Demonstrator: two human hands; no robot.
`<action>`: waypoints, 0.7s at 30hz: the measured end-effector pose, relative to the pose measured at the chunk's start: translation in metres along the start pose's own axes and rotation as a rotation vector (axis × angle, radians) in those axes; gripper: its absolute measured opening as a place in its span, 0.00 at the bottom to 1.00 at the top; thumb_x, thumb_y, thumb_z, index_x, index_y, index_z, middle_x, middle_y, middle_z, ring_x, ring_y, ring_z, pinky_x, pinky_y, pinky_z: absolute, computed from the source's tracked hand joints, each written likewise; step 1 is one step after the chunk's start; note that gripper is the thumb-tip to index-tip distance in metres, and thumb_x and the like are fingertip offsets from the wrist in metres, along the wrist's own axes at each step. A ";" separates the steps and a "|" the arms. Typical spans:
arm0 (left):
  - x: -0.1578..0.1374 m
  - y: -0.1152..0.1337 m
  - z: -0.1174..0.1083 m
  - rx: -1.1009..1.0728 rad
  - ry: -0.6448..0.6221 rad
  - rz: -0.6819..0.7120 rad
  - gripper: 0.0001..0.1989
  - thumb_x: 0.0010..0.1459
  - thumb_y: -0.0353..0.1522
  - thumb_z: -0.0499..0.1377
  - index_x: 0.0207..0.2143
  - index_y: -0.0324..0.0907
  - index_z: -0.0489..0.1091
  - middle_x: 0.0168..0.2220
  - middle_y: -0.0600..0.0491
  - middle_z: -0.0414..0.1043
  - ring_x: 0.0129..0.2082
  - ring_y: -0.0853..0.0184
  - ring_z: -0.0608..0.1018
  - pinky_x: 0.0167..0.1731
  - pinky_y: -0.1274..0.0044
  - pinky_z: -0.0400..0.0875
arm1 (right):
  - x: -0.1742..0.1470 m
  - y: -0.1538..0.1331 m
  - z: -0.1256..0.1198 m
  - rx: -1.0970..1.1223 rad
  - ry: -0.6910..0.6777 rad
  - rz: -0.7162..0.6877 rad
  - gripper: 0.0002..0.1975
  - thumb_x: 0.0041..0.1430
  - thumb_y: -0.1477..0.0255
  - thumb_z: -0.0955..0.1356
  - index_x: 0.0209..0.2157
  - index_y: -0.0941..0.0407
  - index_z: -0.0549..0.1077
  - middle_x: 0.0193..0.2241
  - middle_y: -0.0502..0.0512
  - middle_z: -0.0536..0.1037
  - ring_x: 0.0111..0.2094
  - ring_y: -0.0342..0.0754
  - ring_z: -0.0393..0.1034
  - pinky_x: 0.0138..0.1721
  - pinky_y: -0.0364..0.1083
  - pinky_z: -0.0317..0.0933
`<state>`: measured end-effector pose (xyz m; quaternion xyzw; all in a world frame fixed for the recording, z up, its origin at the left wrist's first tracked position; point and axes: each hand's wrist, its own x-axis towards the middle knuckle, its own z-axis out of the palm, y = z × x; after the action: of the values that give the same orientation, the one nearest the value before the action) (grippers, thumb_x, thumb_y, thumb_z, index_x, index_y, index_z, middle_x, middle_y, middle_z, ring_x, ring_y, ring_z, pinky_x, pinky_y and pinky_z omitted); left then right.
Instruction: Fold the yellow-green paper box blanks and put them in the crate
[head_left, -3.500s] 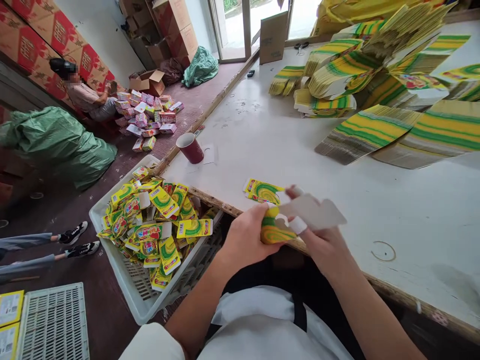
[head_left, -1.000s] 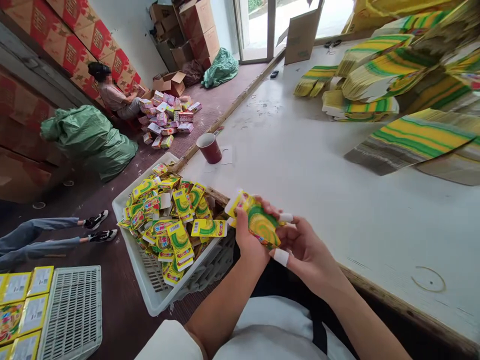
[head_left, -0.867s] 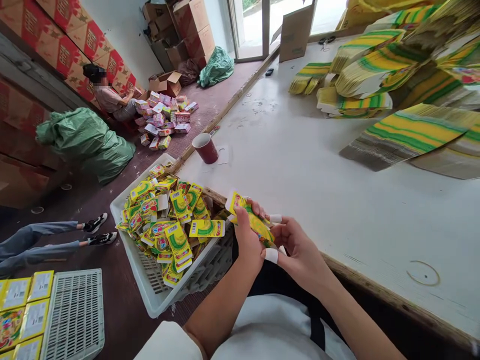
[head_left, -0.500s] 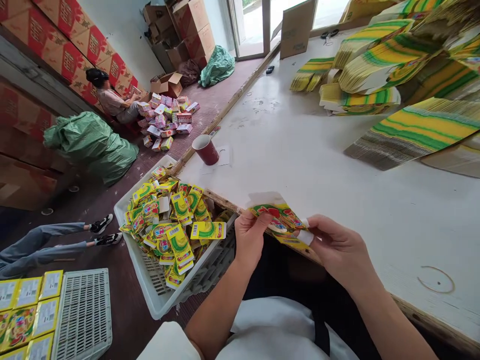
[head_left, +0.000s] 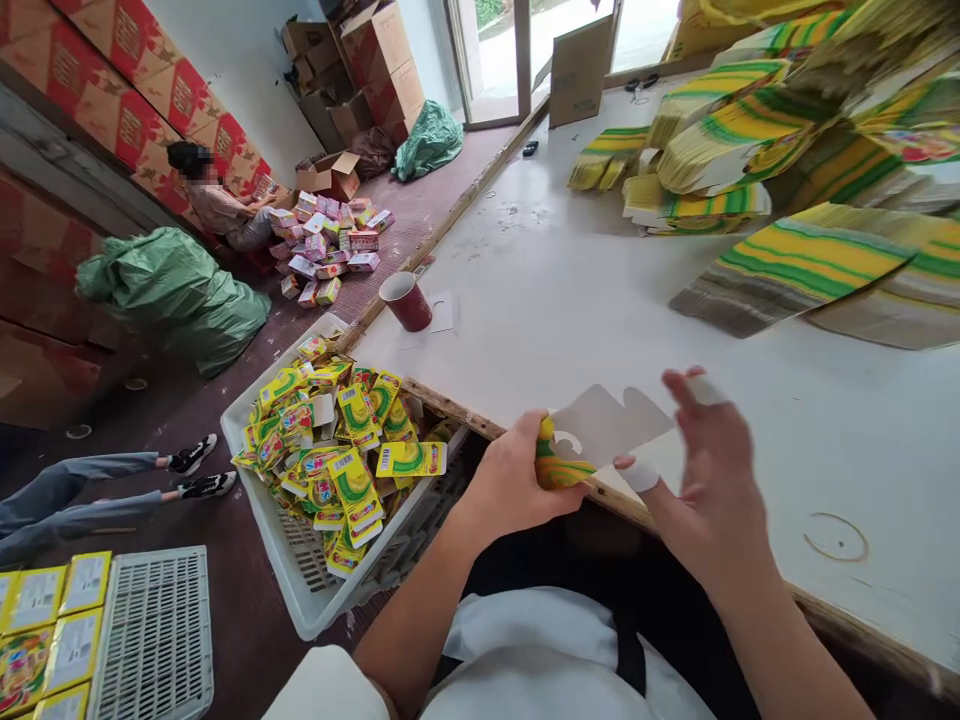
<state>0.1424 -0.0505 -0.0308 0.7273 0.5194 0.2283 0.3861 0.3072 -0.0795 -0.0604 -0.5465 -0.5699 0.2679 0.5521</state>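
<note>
My left hand (head_left: pixel 517 482) is closed around a small folding carton (head_left: pixel 592 425) above the table's wooden front edge. The carton's pale grey inner side and flaps face up, and a yellow and green printed part shows by my fingers. To its right, my right hand (head_left: pixel 712 490) is raised and slightly blurred, its fingers spread and holding nothing. White coverings show on its thumb and one fingertip, the thumb close to the carton's flap. Left of my hands, a white plastic crate (head_left: pixel 300 600) holds many yellow-green cartons (head_left: pixel 352 485).
A dark red cup (head_left: pixel 406 302) stands at the table's left edge. Stacks of striped carton sheets (head_left: pixel 825 265) lie at the right. Across the floor, a person (head_left: pixel 225 205) sits beside a heap of small boxes (head_left: pixel 326 240). Another person's legs (head_left: pixel 97 490) show at left.
The carton has turned from its printed face to its pale inside. My right hand has let go and lifted to the right, fingers spreading; my left hand has wrapped round the carton.
</note>
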 end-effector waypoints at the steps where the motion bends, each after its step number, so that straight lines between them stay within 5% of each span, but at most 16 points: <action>1: -0.001 -0.001 0.005 0.014 0.002 0.028 0.30 0.45 0.35 0.67 0.50 0.45 0.59 0.39 0.52 0.73 0.38 0.60 0.76 0.38 0.72 0.71 | -0.001 0.001 0.002 0.145 -0.052 0.129 0.33 0.60 0.56 0.67 0.63 0.48 0.55 0.64 0.60 0.58 0.64 0.61 0.55 0.60 0.63 0.56; 5: -0.006 -0.005 0.017 0.049 -0.033 0.223 0.38 0.46 0.31 0.65 0.57 0.47 0.50 0.47 0.48 0.70 0.45 0.56 0.76 0.44 0.67 0.71 | -0.002 0.003 0.010 0.622 -0.370 0.518 0.29 0.60 0.51 0.65 0.58 0.49 0.65 0.56 0.60 0.71 0.54 0.59 0.70 0.49 0.57 0.69; 8: -0.008 -0.006 0.021 0.037 -0.001 0.290 0.34 0.48 0.30 0.63 0.54 0.48 0.51 0.50 0.48 0.68 0.48 0.57 0.74 0.46 0.68 0.70 | 0.000 0.003 0.013 0.667 -0.411 0.550 0.30 0.56 0.49 0.68 0.56 0.49 0.68 0.57 0.59 0.71 0.55 0.58 0.69 0.50 0.54 0.70; 11: -0.007 -0.006 0.019 0.021 -0.001 0.219 0.26 0.47 0.31 0.62 0.47 0.47 0.54 0.44 0.51 0.68 0.41 0.60 0.76 0.40 0.70 0.71 | -0.003 0.006 0.011 0.512 -0.342 0.427 0.33 0.59 0.48 0.65 0.61 0.49 0.62 0.60 0.61 0.67 0.56 0.57 0.68 0.51 0.53 0.69; 14: -0.002 -0.006 0.016 -0.017 -0.057 0.132 0.27 0.47 0.32 0.62 0.47 0.47 0.51 0.37 0.54 0.67 0.33 0.63 0.75 0.32 0.72 0.69 | -0.008 0.006 0.010 0.262 -0.323 0.131 0.29 0.65 0.57 0.64 0.64 0.48 0.58 0.62 0.60 0.64 0.58 0.55 0.66 0.55 0.55 0.66; 17: 0.003 -0.007 0.016 -0.080 -0.010 0.124 0.32 0.45 0.31 0.63 0.48 0.46 0.47 0.43 0.49 0.66 0.38 0.61 0.75 0.35 0.72 0.70 | -0.009 0.006 0.008 0.036 -0.342 -0.136 0.20 0.67 0.72 0.61 0.59 0.46 0.67 0.63 0.56 0.64 0.60 0.52 0.63 0.56 0.53 0.65; 21: 0.006 -0.011 0.012 -0.068 0.044 0.125 0.33 0.41 0.27 0.65 0.47 0.46 0.50 0.47 0.47 0.65 0.44 0.59 0.74 0.41 0.70 0.71 | -0.001 0.009 0.004 -0.049 -0.395 -0.233 0.20 0.65 0.78 0.59 0.53 0.47 0.73 0.61 0.57 0.66 0.56 0.52 0.68 0.50 0.51 0.70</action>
<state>0.1468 -0.0474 -0.0474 0.7395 0.4733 0.2855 0.3841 0.3060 -0.0768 -0.0703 -0.4271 -0.7325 0.2902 0.4436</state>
